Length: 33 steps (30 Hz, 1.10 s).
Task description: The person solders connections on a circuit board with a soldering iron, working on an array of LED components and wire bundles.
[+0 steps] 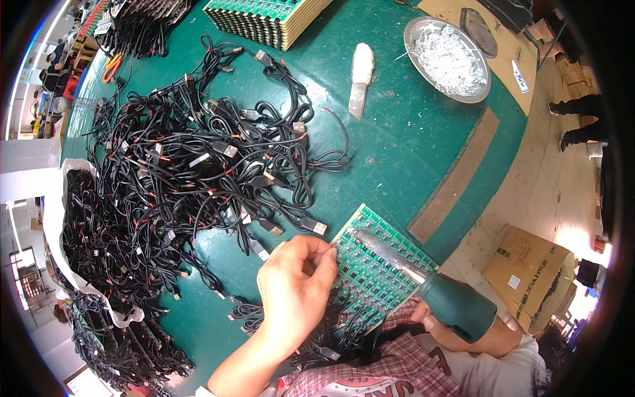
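A green panel of small circuit boards (380, 283) lies at the table's near edge, in front of me. My left hand (292, 283) is closed in a pinch at the panel's left edge; what the fingertips hold is too small to make out. My right hand (426, 316) grips a soldering iron (460, 308) by its thick dark green handle. Its long metal shaft slants over the panel, the tip close to my left fingertips. Whether the tip touches the board cannot be told. Black cables (350, 329) with red wire ends lie across the panel's near part.
A large heap of black USB cables (198, 159) covers the left side. Stacked circuit panels (264, 23) stand at the back. A knife with a wrapped handle (361, 76) and a metal dish of silvery scraps (446, 63) lie farther right. A cardboard box (529, 274) stands beyond the table's right edge.
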### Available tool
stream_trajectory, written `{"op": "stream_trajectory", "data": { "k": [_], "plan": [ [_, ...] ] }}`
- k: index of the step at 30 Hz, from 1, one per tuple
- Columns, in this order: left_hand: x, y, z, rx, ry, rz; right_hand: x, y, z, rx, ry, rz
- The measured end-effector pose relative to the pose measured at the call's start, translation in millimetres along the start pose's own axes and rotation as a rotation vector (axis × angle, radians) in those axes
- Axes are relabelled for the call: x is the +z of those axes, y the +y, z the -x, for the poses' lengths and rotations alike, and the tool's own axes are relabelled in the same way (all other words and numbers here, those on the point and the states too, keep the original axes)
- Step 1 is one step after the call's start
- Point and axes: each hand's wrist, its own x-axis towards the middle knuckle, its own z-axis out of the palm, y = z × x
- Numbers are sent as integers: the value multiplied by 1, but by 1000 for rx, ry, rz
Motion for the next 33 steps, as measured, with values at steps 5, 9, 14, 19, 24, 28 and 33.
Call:
{"op": "stream_trajectory", "data": {
  "k": [5, 9, 14, 19, 24, 28, 33],
  "plan": [
    [0, -2, 1, -11, -1, 25, 5, 8, 2, -119, 20, -26],
    [1, -1, 1, -10, -4, 20, 18, 34, 9, -145, 75, -97],
    [1, 0, 1, -3, 2, 2, 14, 24, 4, -143, 78, -83],
    [0, 1, 2, -73, -20, 74, 3, 11, 2, -88, -29, -95],
    [-2, 7, 2, -78, -33, 58, 9, 20, 5, -196, 46, -137],
    [-5, 3, -1, -129, -89, 117, 13, 23, 6, -206, 87, -133],
    [-5, 7, -2, -85, -74, 31, 10, 18, 6, -223, 84, -31]
  ]
}}
